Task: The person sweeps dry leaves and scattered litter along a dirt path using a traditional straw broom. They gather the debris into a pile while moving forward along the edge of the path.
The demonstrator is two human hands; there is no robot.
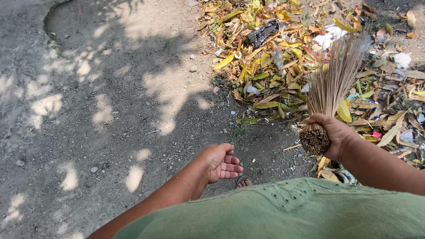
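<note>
1. My right hand (333,135) was clamped around the bound end of the stick broom (330,90), fingers wrapped fully round it.
2. The broom's bristles fanned out over the leaf pile (283,62), tips up near a white scrap (330,35).
3. I judged it light, stiff at the bundle and springy at the tips; the tight base was the place to grip.
4. My left hand (220,163) hung empty over the dirt ground (110,110), fingers loosely curled.
</note>
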